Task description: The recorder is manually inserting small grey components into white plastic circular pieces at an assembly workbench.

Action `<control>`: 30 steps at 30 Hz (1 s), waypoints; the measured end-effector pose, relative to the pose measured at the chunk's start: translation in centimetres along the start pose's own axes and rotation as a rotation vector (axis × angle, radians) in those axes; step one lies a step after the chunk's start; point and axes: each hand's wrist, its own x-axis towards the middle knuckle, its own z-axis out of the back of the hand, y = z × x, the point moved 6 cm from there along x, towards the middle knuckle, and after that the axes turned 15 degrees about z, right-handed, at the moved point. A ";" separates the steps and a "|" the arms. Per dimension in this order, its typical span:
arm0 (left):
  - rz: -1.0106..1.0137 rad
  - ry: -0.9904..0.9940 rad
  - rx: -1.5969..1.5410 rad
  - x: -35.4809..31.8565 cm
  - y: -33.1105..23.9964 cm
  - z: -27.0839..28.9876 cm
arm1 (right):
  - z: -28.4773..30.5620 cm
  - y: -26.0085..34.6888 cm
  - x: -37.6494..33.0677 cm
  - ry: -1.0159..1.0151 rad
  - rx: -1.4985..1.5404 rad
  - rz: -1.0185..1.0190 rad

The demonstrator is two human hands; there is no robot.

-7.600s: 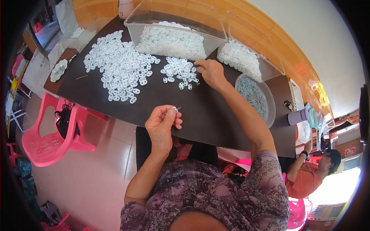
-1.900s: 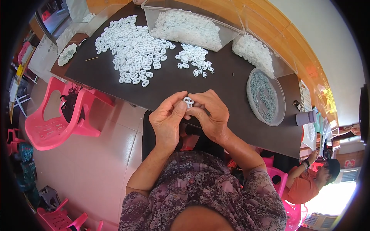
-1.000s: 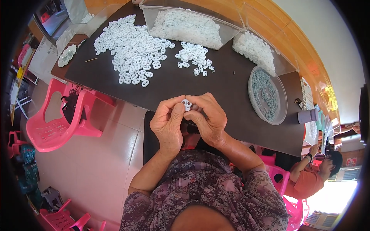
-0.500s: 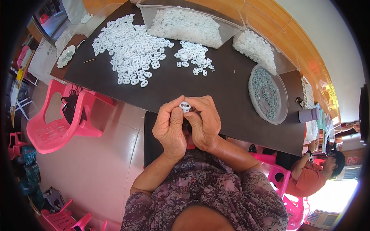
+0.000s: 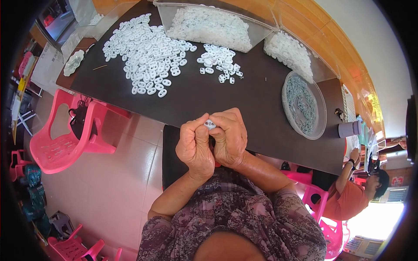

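Between the fingertips of both hands, just off the table's near edge, is a small white plastic piece with holes [image 5: 210, 125]. My left hand [image 5: 194, 141] pinches it from the left with thumb and forefinger. From the other side my right hand [image 5: 230, 135] grips it the same way, the remaining fingers curled. Much of the piece is covered by the fingers. Beyond the hands lies a broad pile of white two-holed oval pieces [image 5: 150, 56] on the dark table [image 5: 244, 98]. To its right is a smaller heap of white pieces [image 5: 220, 58].
A clear bin [image 5: 261, 29] with white pieces stands at the back, another clear bin [image 5: 324, 71] beside it. At right are an oval tray [image 5: 320, 111] of grey-green small parts and a grey cup [image 5: 348, 129]. A pink chair [image 5: 65, 143] is left; a person [image 5: 348, 198] sits right.
The white piece has turned between my fingertips and shows a narrower face. My left hand has shifted slightly right, closer to the right one.
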 end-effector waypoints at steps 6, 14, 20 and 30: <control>-0.021 -0.035 0.063 0.4 0.9 0.1 | -0.2 -0.5 -0.4 0.021 0.016 0.019; 0.153 0.107 0.065 1.6 1.2 -0.9 | 1.6 -2.7 -0.5 0.061 0.016 -0.207; 0.007 0.181 0.600 6.2 0.8 -0.9 | 9.8 -6.7 6.3 0.165 -0.434 -0.083; -0.379 0.157 1.200 12.8 2.3 -4.9 | 20.3 -24.5 12.0 0.299 -0.918 -0.187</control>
